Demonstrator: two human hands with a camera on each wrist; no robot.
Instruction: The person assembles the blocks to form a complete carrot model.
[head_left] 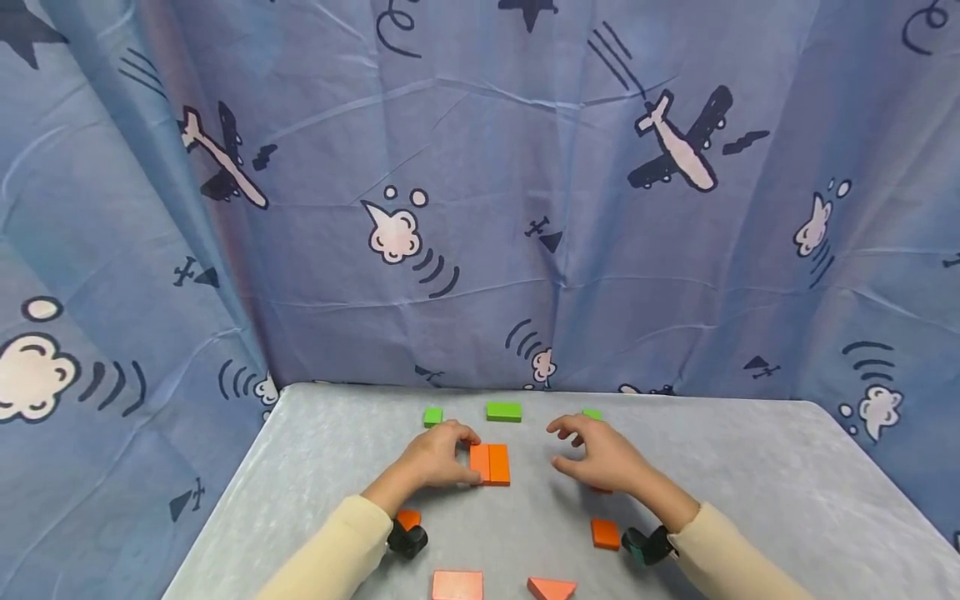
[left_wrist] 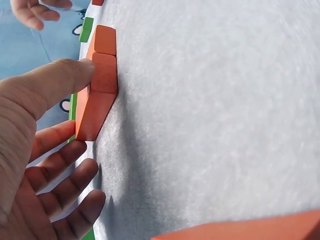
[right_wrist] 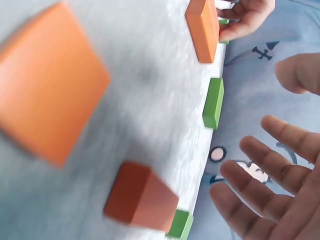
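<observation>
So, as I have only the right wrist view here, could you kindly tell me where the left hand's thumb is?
Observer: The left hand has its thumb at the near end of the left orange block, in the side-by-side pair.
Operator: Thank you; does anything lie by the left wrist?
Observer: Yes, another orange block, partly hidden by the black wrist device.
Operator: And what shows along the bottom of the head view, please?
Observer: A reddish triangle lies to the right of a pink block.
</observation>
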